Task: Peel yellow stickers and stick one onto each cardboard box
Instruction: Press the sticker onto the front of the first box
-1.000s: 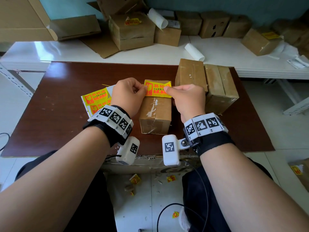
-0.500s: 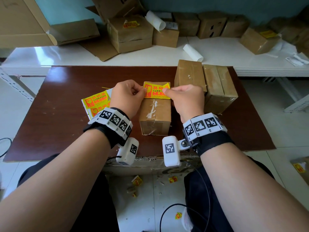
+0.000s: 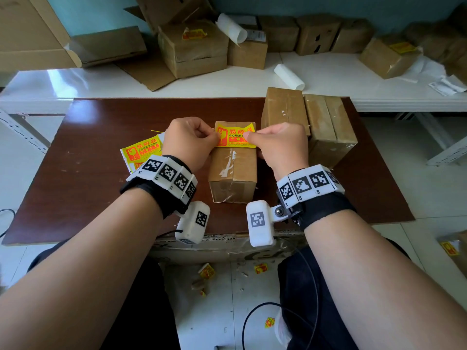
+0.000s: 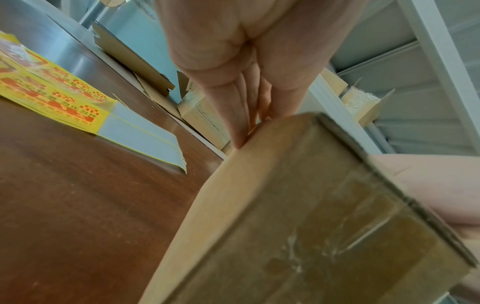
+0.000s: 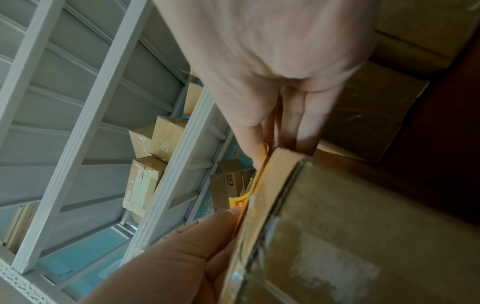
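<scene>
Brown worktop (image 3: 75,173) in the head view carries two taped boxes (image 3: 308,122) far right and a sticker sheet (image 3: 141,150) left. Between them, the left hand (image 3: 192,142) and right hand (image 3: 278,145) pinch a yellow sticker (image 3: 235,135) atop the small cardboard box (image 3: 232,170). Left wrist view: fingertips (image 4: 239,131) touch the box edge. Right wrist view: the sticker's yellow edge (image 5: 259,174) lies along the box top.

A small brown taped cardboard box (image 3: 232,170) lies mid-table on the dark wood. A yellow rectangular sticker with red print (image 3: 236,135) lies across its far top. A sheet of matching yellow stickers (image 3: 141,151) lies flat to the left. Two larger brown cardboard boxes (image 3: 309,122) stand side by side, touching, far right.
</scene>
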### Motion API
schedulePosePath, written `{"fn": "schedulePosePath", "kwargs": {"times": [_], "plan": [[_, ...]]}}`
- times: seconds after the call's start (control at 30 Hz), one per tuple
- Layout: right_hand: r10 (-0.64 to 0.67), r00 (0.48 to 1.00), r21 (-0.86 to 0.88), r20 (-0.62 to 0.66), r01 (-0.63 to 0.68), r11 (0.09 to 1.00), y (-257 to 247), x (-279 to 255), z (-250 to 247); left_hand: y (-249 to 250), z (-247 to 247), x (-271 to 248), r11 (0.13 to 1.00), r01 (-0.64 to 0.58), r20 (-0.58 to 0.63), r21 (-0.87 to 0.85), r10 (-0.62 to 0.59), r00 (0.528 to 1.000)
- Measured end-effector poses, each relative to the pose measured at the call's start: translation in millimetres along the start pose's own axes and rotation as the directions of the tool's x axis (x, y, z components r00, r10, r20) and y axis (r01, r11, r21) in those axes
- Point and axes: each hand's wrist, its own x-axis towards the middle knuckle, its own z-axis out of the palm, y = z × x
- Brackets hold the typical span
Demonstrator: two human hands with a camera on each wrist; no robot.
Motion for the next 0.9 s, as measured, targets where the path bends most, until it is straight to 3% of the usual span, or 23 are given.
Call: {"fn": "schedulePosePath", "kwargs": {"times": [0.27, 0.43, 0.6, 0.73, 0.9], "plan": [[-0.047, 0.999, -0.025, -0.008, 0.047, 0.999, -1, -3, -3, -2, 3, -4, 0.990, 0.056, -0.025, -0.131, -0.060, 0.998], [-0.010, 1.000, 0.068, -0.019, 0.011, 0.998, 0, -5, -1, -5, 1, -1, 0.947, 0.134, -0.006, -0.291, -0.142, 0.990], [-0.003, 1.000, 0.155, 0.006, 0.002, 0.988, 0, -6, 0, -6, 2, -4, 0.922, 0.139, -0.010, -0.362, -0.153, 0.988], [-0.063, 0.998, 0.264, 0.004, 0.060, 0.963, -3, -9, 1, -6, 1, -1, 0.842, 0.135, -0.024, -0.522, -0.172, 0.985], [-0.132, 0.991, 0.356, 0.012, 0.119, 0.927, -10, -9, 3, 2, -2, -4, 0.767, 0.047, -0.071, -0.640, -0.120, 0.990]]}}
